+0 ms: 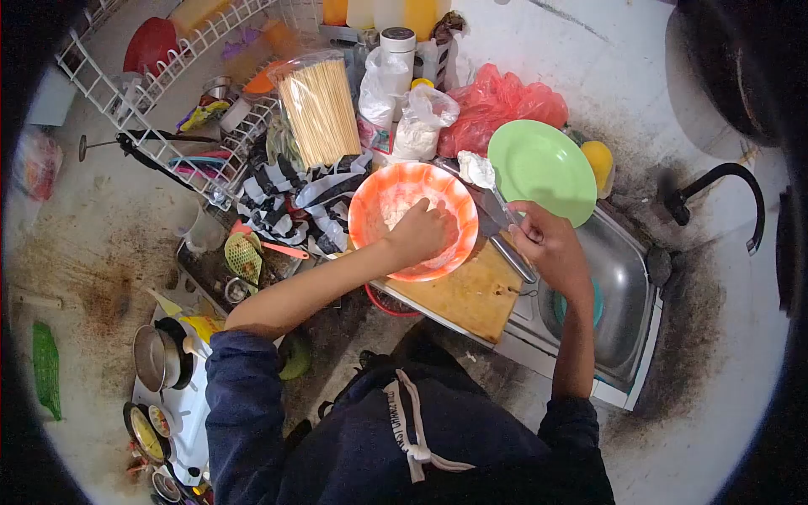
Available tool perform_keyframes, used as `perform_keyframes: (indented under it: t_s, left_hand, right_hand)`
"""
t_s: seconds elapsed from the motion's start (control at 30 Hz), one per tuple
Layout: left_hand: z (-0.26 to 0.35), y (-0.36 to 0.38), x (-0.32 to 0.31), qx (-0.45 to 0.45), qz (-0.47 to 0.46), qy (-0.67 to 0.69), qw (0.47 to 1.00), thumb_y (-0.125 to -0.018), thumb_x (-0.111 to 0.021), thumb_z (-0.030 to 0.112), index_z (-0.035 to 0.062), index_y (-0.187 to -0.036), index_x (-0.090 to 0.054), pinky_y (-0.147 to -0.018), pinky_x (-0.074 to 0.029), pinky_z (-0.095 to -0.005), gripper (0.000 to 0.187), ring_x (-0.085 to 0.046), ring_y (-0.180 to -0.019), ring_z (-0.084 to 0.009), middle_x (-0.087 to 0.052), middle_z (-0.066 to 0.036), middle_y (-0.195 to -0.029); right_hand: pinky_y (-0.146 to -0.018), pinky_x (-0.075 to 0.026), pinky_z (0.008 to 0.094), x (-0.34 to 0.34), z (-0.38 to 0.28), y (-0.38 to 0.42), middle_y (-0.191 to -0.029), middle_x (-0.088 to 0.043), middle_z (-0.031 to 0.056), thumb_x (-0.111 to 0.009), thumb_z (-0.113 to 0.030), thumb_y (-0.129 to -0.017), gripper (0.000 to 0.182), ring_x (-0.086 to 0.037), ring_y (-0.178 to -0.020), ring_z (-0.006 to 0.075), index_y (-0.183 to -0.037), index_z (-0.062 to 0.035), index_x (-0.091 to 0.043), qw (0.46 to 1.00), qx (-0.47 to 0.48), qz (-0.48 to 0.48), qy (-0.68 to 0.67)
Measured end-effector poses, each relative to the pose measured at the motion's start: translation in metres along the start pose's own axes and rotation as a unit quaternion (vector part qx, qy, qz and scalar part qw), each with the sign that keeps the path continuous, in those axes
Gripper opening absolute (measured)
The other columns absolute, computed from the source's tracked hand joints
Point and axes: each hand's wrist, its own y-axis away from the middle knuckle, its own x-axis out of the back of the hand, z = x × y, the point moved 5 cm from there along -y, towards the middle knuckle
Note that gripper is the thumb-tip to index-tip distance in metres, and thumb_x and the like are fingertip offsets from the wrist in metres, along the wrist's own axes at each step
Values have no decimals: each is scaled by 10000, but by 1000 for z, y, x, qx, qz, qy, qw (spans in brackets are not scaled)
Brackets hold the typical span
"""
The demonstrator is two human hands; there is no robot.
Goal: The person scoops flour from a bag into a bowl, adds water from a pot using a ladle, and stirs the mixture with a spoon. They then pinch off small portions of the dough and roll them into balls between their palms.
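My left hand [419, 231] is inside an orange-and-white bowl [360, 210], its fingers curled down against a pale, crumbly mixture [394, 212]. The fingertips are partly hidden, so what they grip does not show. To the right of the bowl, my right hand [549, 246] is closed around the handle of a spoon [498, 195]. A heap of white powder [477, 170] sits on the spoon's end, near the rim of a light green plate [543, 172]. Under the bowl lies a wooden cutting board [459, 305], with a knife [512, 257] beside my right hand.
A steel sink [621, 282] with a black faucet [724, 172] is at right. Behind the bowl stand a bag of white powder [419, 135], a pack of wooden skewers [318, 114] and a red plastic bag [505, 105]. A white wire rack [160, 93] and stove [192, 404] are left.
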Motion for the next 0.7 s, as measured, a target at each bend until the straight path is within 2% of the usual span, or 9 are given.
perform_keyframes:
  t_s: [0.23, 0.43, 0.53, 0.6, 0.67, 0.7]
  left_hand:
    - [0, -2, 0, -11, -17, 11, 1000, -676, -552, 208, 130, -704, -629, -663, -369, -321, 113, -534, -749, -143, -576, -22, -818]
    - [-3, 0, 10, -7, 21, -19, 1000, -635, -615, 261, 136, -722, -636, -706, -358, -326, 154, -530, -786, -149, -575, -8, -826]
    - [-14, 11, 26, 18, -23, 32, 999, -613, -652, 288, 138, -737, -634, -705, -354, -328, 195, -539, -810, -152, -577, 8, -836]
    - [-29, 25, 36, 125, -42, 227, 965, -605, -671, 292, 143, -745, -626, -717, -347, -333, 209, -546, -833, -155, -579, 15, -833]
    - [-35, 36, 40, 142, -26, 263, 954, -608, -673, 285, 143, -747, -623, -722, -344, -336, 205, -549, -828, -159, -585, 12, -817]
    - [-38, 41, 42, 163, -6, 300, 940, -611, -676, 279, 144, -749, -619, -727, -341, -339, 202, -551, -822, -163, -591, 9, -801]
  right_hand:
    - [-494, -352, 300, -2, -1, 0, -544, -425, 65, -571, -77, -727, 245, -417, -482, 164, -966, -27, -554, 1000, 6, -6, -19]
    - [-491, -349, 301, 0, 1, 3, -540, -425, 66, -567, -84, -726, 242, -415, -482, 162, -963, -34, -554, 1000, -4, -4, -20]
    - [-490, -351, 305, 1, 3, 3, -539, -429, 72, -569, -91, -724, 239, -425, -482, 171, -955, -30, -553, 1000, -3, -4, -16]
    - [-490, -354, 309, -1, 8, 3, -540, -435, 77, -571, -96, -722, 237, -435, -481, 181, -948, -26, -551, 1000, -6, -7, -15]
    - [-504, -377, 332, -10, 4, 1, -563, -483, 104, -578, -110, -719, 235, -487, -506, 222, -940, -30, -554, 996, 80, -26, 14]
    - [-504, -377, 332, -13, 3, -1, -563, -483, 104, -578, -110, -719, 235, -487, -506, 222, -940, -30, -554, 996, 79, -25, 12]
